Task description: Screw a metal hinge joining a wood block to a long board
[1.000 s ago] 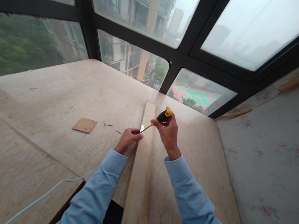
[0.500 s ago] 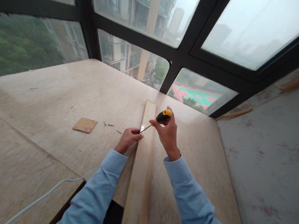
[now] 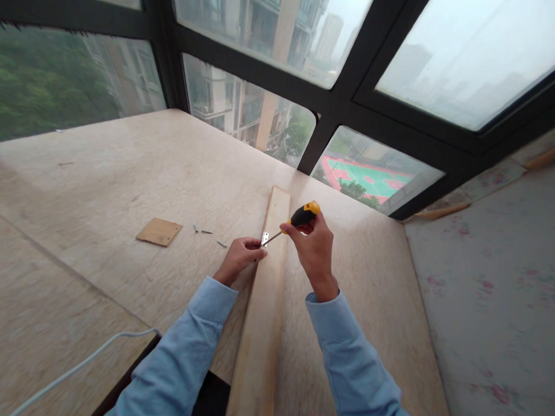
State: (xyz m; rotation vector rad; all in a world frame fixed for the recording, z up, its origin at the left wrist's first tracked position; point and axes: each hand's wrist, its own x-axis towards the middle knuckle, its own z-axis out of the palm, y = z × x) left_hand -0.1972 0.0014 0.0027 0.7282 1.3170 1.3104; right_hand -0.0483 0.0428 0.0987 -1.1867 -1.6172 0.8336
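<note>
A long pale wooden board (image 3: 262, 333) lies lengthwise in front of me, its near end past the ledge's edge. On its left edge, toward the far end, sits a small silver metal hinge (image 3: 265, 237). My left hand (image 3: 240, 257) is closed at the hinge's lower end, thumb and fingers pinching it against the board; whether a screw is between the fingertips is hidden. In my right hand (image 3: 315, 252) is a screwdriver (image 3: 304, 215) with a black and yellow handle. Its shaft slants down left, the tip meeting the hinge beside my left fingertips.
Several loose screws (image 3: 207, 231) lie left of the board on the stone-look ledge (image 3: 91, 220). Farther left is a small square wooden piece (image 3: 158, 232) with small holes. A white cable (image 3: 86, 361) runs along the lower left. Dark-framed windows stand behind, a flowered wall (image 3: 489, 311) at right.
My right hand has shifted very slightly right and its grip on the screwdriver handle has turned a little. The left hand, hinge and board stay in place.
</note>
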